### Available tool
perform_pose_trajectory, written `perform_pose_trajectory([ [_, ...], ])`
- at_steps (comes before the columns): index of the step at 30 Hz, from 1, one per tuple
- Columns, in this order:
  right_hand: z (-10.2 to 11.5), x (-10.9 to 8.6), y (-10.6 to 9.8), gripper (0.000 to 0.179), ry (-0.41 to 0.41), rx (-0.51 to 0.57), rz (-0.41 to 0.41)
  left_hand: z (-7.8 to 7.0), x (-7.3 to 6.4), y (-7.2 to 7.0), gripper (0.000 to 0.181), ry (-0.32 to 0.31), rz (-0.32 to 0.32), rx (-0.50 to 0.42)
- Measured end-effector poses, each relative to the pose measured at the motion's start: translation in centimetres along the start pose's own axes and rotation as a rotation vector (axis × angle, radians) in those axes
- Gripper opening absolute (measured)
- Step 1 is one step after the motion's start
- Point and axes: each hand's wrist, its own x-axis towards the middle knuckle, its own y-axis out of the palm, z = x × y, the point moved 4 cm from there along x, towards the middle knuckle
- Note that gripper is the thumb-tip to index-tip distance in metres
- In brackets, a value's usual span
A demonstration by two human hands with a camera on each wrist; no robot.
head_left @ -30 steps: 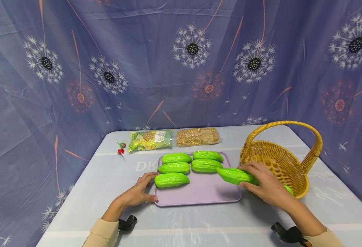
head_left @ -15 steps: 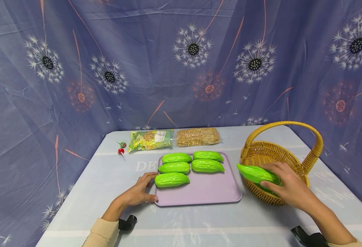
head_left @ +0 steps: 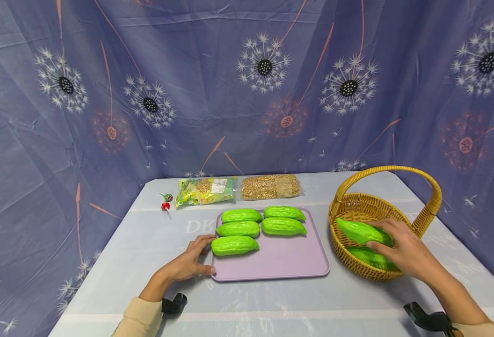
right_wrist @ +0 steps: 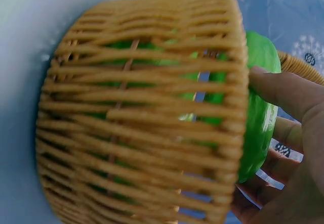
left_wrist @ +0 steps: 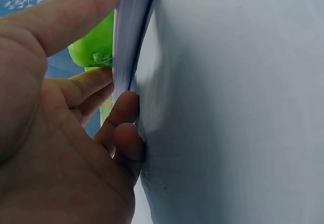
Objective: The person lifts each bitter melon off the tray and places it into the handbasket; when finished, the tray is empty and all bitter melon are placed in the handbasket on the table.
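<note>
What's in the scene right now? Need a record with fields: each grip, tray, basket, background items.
left grip: touches left edge of lilac tray
right grip: holds a green gourd at the opening of the basket
tray load: five green gourds, three in left column, two in right
basket load: at least one gourd, below the held one
behind tray: patterned packet; clear packet
left of packets: two lollipop-like items

Bitter melons (head_left: 235,245) are brt grn. Tray (head_left: 280,262): lt purple, plain. Basket (head_left: 355,202): golden yel., woven patt. Curtain (head_left: 209,93): blue-purple w/ wht dandelions, blk ctrs, + some pink ones. Tablecloth (head_left: 230,304): pale blue-gry w/ wht stripes & lettering. Snack packet (head_left: 198,193): grn/yel, wht label. Grain bag (head_left: 259,188): tan-gold, brn label. Lollipops (head_left: 165,206): one red, one mostly grn. Sleeves (head_left: 137,318): beige.
</note>
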Motion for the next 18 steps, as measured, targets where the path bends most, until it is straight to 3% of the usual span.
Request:
perform_pose_trajectory([
  [18,-3.7,0.3,0.6,0.047,0.08,-0.038,0.068,0.1,0.0,0.0,0.084,-0.001,0.002,0.008],
])
